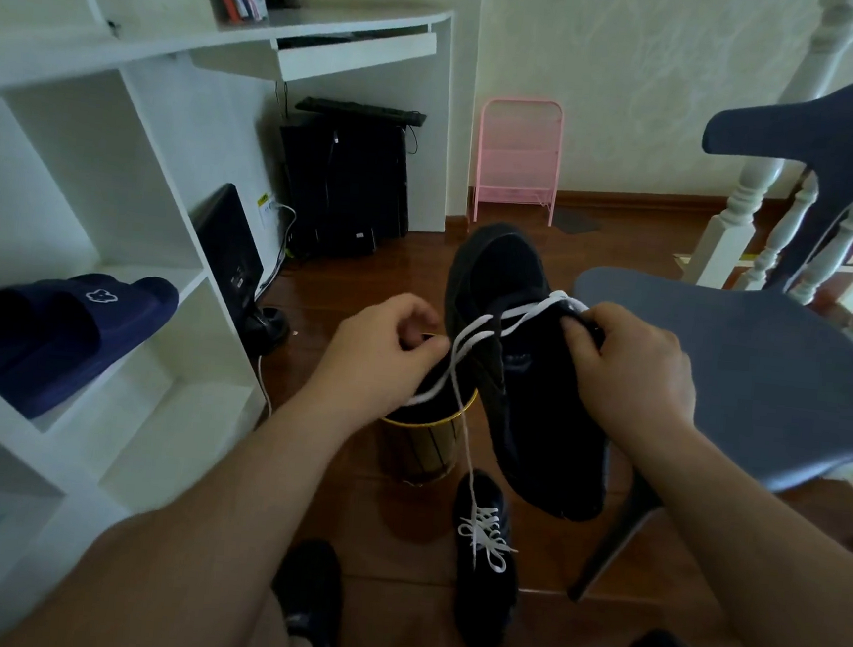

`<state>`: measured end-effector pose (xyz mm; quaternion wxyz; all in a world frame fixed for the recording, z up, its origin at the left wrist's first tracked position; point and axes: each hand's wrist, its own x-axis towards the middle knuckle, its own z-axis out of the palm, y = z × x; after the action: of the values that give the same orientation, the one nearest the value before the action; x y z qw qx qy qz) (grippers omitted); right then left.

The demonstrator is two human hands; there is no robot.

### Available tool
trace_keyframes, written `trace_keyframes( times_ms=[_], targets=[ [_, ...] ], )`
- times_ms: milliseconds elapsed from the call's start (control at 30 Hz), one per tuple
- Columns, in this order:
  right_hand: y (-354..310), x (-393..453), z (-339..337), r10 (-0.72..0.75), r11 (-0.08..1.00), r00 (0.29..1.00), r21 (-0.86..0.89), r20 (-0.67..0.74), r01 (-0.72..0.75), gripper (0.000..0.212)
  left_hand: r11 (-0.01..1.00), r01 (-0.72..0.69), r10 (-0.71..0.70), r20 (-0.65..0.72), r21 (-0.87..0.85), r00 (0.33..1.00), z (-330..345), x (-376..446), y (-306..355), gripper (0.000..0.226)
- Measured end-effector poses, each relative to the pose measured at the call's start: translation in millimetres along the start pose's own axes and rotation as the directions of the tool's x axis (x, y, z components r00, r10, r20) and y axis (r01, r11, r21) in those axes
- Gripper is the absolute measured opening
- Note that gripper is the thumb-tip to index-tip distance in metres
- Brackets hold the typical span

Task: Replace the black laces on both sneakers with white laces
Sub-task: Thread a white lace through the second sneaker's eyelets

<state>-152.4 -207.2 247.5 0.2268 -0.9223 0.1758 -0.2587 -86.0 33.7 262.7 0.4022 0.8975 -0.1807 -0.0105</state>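
On the floor nearest the person stands a sneaker (pixel 485 560) already tied with white laces, and above it the second sneaker (pixel 524 363) hangs in the air, the right hand (pixel 632 367) gripping its upper and the left hand (pixel 386 350) pinching its white lace (pixel 469 345) beside it.

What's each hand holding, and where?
Left hand pinches the white lace partway along; right hand grips the black sneaker at its eyelet edge.
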Motion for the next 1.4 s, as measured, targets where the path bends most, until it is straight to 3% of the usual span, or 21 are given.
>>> trace_keyframes(
  times_ms=[100, 333, 400, 467, 500, 567, 633, 700, 767, 867, 933, 1267, 1400],
  targets=[
    [-4, -3, -1, -0.008, 1.0, 1.0, 0.023, 0.013, 0.007, 0.03, 0.982, -0.184, 0.18, -0.065, -0.05, 0.981, 16, -5, 13, 0.008],
    [-8, -3, 0, -0.04, 0.999, 0.999, 0.01, 0.018, 0.039, 0.031, 0.968, -0.224, 0.227, -0.013, 0.109, 0.974, 27, -6, 17, 0.012],
    [-7, -2, -2, -0.052, 0.999, 0.998, -0.006, 0.025, 0.052, 0.031, 0.971, -0.128, 0.135, -0.024, 0.202, 0.991, 21, -4, 16, 0.015],
    [-5, 2, -6, -0.037, 0.999, 0.999, -0.003, 0.016, 0.037, 0.029, 0.941, 0.043, -0.054, 0.024, 0.336, 0.998, 5, 3, 6, 0.021],
    [-3, 3, -9, -0.018, 1.0, 1.0, 0.012, 0.008, 0.017, 0.028, 0.914, 0.109, -0.169, 0.123, 0.391, 0.978, -4, 6, 0, 0.025],
    [0, 5, -14, 0.019, 1.0, 1.0, 0.024, 0.006, -0.019, 0.025, 0.858, 0.141, -0.353, 0.367, 0.494, 0.861, -18, 7, -11, 0.03],
    [0, 4, -17, 0.023, 1.0, 1.0, -0.009, 0.02, -0.022, 0.024, 0.82, 0.095, -0.405, 0.455, 0.565, 0.793, -21, 6, -18, 0.028],
    [-3, 0, -16, 0.024, 1.0, 0.999, -0.019, 0.031, -0.023, 0.026, 0.866, 0.068, -0.296, 0.398, 0.496, 0.869, -18, 6, -22, 0.015],
    [-5, -2, -15, 0.037, 0.999, 0.999, -0.005, 0.038, -0.037, 0.028, 0.964, -0.004, -0.075, 0.284, 0.265, 0.956, -10, 3, -13, 0.011],
    [-8, -2, -13, 0.039, 0.999, 0.999, 0.023, 0.034, -0.04, 0.029, 0.985, -0.161, 0.167, 0.143, -0.055, 0.975, 7, -5, 5, 0.014],
    [-10, -2, -11, 0.024, 0.999, 0.999, 0.031, 0.03, -0.025, 0.03, 0.973, -0.223, 0.228, 0.103, -0.057, 0.968, 16, -9, 13, 0.015],
    [-13, -4, -7, -0.033, 0.999, 0.998, 0.017, 0.059, 0.033, 0.028, 0.985, -0.157, 0.156, 0.019, 0.07, 0.988, 25, -7, 8, 0.01],
    [-12, -2, -8, -0.05, 0.999, 0.997, -0.016, 0.063, 0.052, 0.026, 0.975, 0.047, -0.066, 0.082, 0.216, 0.995, 14, -5, 11, 0.026]
  ],
)
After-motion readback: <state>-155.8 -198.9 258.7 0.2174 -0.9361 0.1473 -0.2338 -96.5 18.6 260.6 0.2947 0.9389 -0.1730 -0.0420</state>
